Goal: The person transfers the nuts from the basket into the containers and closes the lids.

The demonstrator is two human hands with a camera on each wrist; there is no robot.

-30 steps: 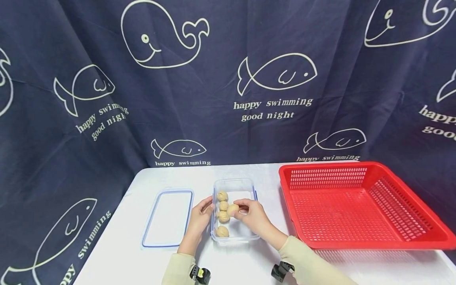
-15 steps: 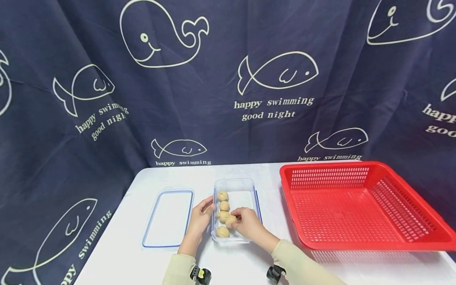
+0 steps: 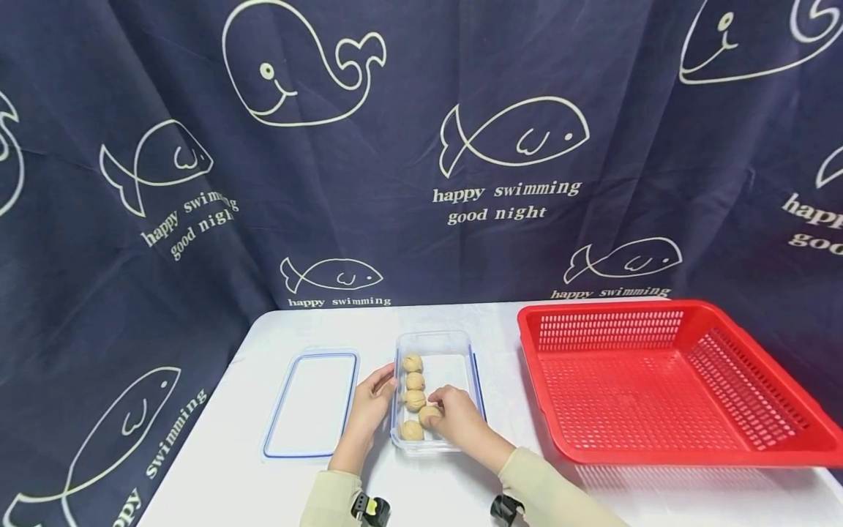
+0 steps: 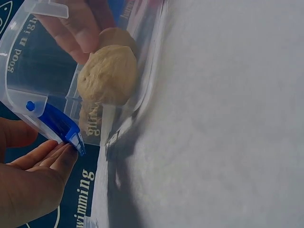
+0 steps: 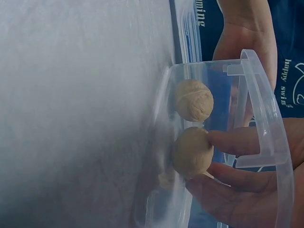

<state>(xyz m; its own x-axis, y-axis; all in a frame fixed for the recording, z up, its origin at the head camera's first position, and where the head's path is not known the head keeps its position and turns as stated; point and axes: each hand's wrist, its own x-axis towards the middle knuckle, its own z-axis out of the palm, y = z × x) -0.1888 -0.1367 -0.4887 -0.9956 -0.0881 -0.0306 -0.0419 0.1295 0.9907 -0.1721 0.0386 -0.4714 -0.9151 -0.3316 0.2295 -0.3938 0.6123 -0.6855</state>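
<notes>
A clear plastic food container (image 3: 454, 366) with blue-edged sides stands on the table. Several walnuts (image 3: 413, 363) line its left side inside. My right hand (image 3: 459, 419) reaches in over the right rim and pinches another walnut (image 5: 192, 152) between thumb and fingertips, low in the near half. Close beside that one lies the nearest walnut (image 5: 194, 100) of the row. My left hand (image 3: 370, 406) is at the container's left wall. In the left wrist view its fingertips touch a blue side latch (image 4: 59, 124), which hangs unfastened, with the thumb near the rim.
A clear lid with a blue seal (image 3: 309, 406) lies flat to the left of the container. At the right stands a large red perforated basket (image 3: 658, 399). Behind the white table (image 3: 257, 351) hangs a dark blue curtain (image 3: 421, 241) with fish prints.
My right hand has moved toward the near end of the container with its walnut and is lower inside. The left hand stays at the left wall.
</notes>
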